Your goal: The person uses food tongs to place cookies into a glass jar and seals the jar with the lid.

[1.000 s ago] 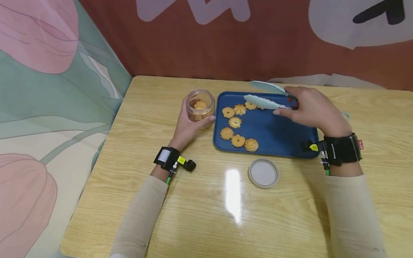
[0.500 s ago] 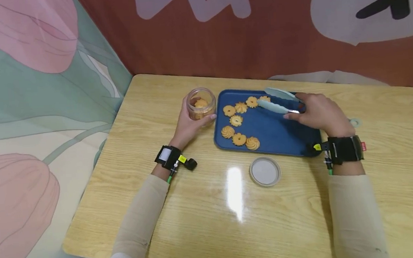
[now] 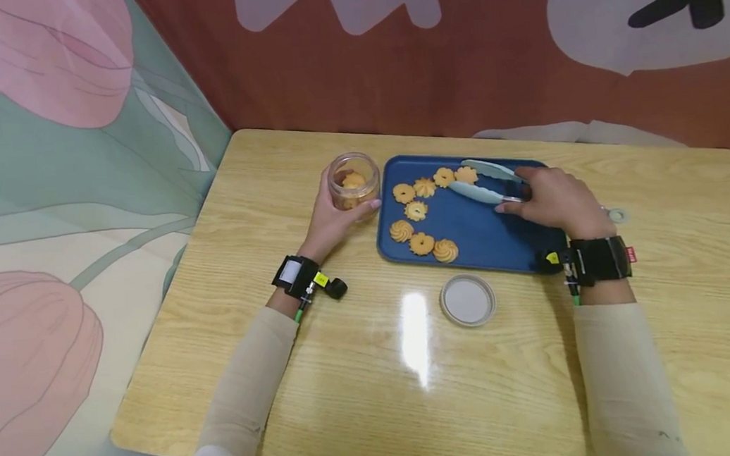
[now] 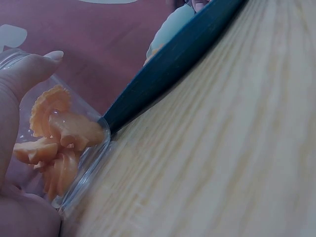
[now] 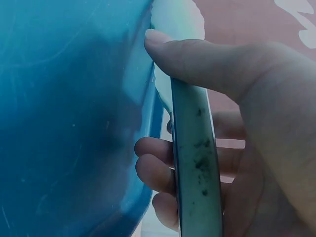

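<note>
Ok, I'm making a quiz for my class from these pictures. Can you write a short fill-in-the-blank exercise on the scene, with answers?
1. The left hand grips a clear ____ that has cookies inside.
2. The right hand holds pale green ____ over the tray.
3. The loose cookies lie on a tray whose colour is ____.
4. The round lid lies on the ____, just in front of the tray.

Missing words: jar; tongs; blue; table
</note>
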